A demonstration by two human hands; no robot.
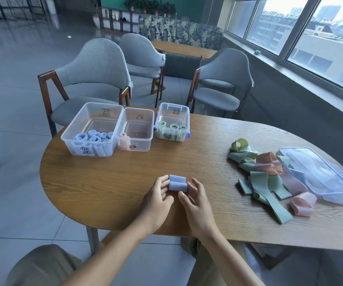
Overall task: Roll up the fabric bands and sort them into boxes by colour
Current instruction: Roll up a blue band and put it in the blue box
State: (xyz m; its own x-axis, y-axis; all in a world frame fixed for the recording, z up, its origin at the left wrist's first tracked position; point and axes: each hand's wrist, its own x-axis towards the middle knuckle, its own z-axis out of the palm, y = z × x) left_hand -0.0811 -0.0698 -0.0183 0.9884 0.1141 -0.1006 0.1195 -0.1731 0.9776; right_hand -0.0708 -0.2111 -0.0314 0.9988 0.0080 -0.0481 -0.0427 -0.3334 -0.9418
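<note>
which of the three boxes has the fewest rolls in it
The middle box: it holds a single pink roll at its near left corner. The left box holds many blue rolls, and the right box holds several green ones.

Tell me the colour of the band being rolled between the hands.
Light blue. The band between the left hand and right hand shows best in the head view.
</note>
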